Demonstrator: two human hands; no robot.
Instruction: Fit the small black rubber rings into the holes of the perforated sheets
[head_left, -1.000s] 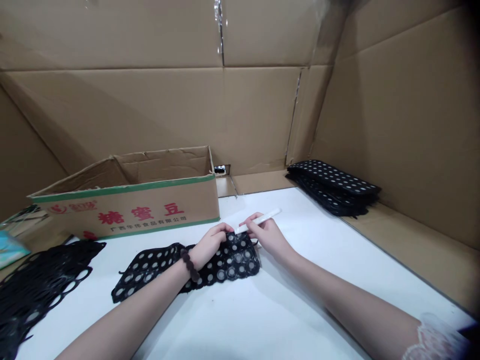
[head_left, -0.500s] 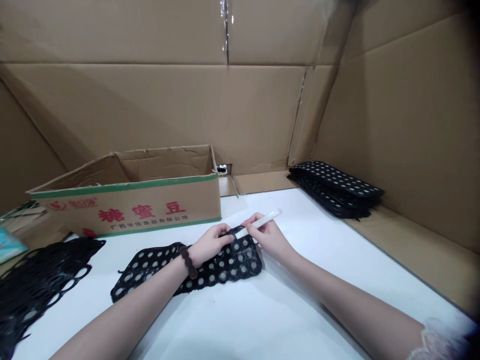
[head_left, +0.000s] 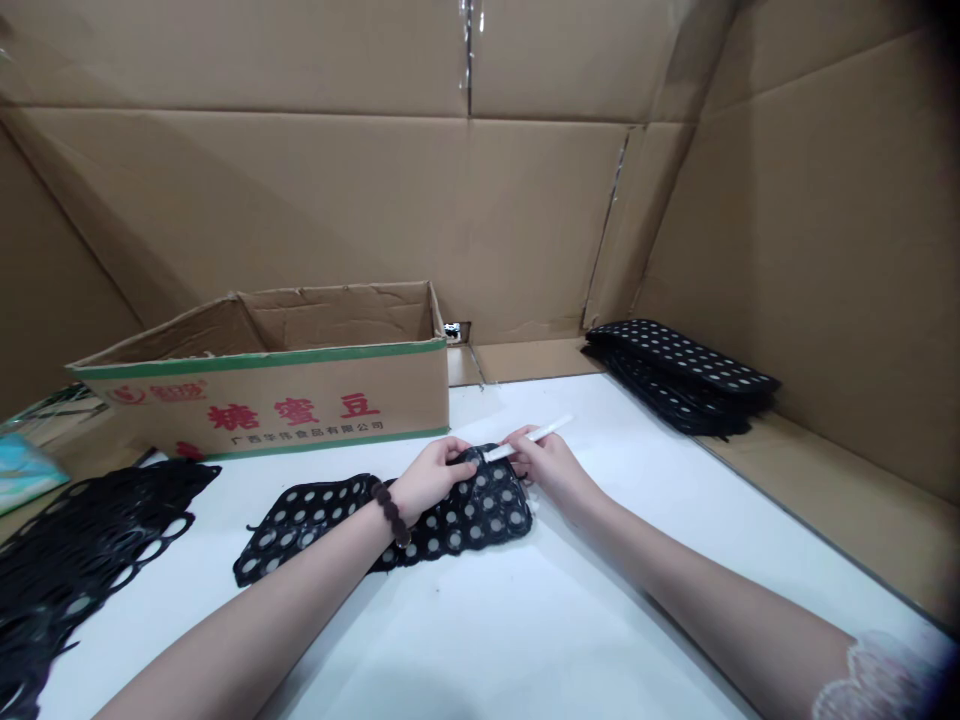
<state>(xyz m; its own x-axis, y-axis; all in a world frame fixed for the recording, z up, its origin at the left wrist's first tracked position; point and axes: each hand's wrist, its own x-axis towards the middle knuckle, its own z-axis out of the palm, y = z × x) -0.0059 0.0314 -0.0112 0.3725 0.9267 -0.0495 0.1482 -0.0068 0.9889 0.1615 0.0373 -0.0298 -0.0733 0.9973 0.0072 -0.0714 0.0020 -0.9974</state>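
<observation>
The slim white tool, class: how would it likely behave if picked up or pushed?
The white tool would probably feel stiff, since it looks straight in the right hand. Being slim, it is probably light. Long and narrow, it might roll; its roundness is unclear.

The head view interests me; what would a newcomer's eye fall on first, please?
The open carton with red lettering stands out first, at the back left of the white table. Nearer the middle, the left hand touches a black dotted sheet while the right hand holds a white stick. A stack of similar sheets lies at the back right.
</observation>
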